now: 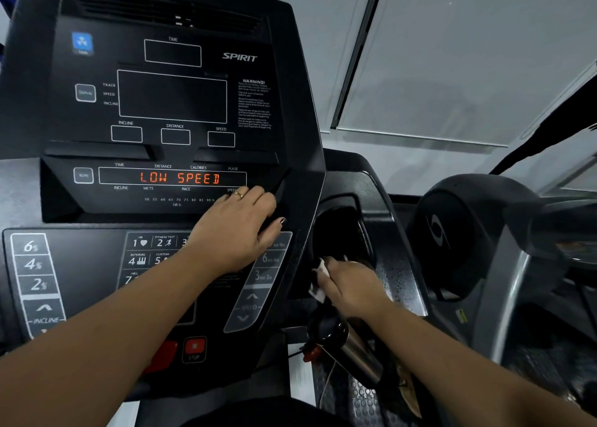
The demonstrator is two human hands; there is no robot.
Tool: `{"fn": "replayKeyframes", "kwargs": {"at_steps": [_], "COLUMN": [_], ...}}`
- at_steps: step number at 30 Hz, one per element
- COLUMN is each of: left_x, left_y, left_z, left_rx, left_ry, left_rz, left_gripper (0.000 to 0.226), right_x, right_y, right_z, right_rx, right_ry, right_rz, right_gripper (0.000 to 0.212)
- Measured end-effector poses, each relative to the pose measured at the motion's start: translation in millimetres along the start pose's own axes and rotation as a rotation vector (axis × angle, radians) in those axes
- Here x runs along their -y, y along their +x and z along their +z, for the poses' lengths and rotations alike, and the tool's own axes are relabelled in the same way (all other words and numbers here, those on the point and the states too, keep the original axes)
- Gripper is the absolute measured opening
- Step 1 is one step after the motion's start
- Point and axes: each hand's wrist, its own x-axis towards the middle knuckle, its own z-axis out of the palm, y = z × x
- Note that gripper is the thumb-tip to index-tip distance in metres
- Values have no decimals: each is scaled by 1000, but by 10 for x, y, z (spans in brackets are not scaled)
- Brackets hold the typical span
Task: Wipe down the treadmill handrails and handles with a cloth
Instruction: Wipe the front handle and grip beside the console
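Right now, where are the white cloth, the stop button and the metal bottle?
white cloth (318, 292): head view, its lower white corner.
stop button (194, 346): head view, its red face.
metal bottle (358, 358): head view, the steel body below the black cap.

I see the cloth (318, 292), small and white, crumpled into a wad and mostly hidden under my right hand (350, 286), which grips it against the black lower rim of the treadmill's side pocket (342, 226). Just below it the handle (358, 354), a silver bar with a black end cap, slants toward me.
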Motion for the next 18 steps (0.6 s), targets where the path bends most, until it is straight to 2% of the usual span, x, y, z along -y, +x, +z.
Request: {"fn": "replayKeyframes", "kwargs": {"at_steps": [2, 5, 10, 18], "left_x": [-2, 5, 4, -4], "left_y": [-2, -4, 6, 8], "left_z": [2, 3, 3, 18], "left_rx": [-1, -1, 1, -7], "left_ry": [0, 3, 10, 27], "left_rz": [-1, 3, 8, 11], "left_gripper": [35, 35, 34, 33], "right_x": [-161, -479, -866, -607], "right_y": [-121, -272, -241, -265], "right_z": [-9, -51, -204, -23], "right_rx": [-78, -21, 83, -82], "right_ry": [-25, -86, -227, -173], "right_rz": [-187, -310, -228, 46], "right_gripper": [50, 54, 57, 60]}}
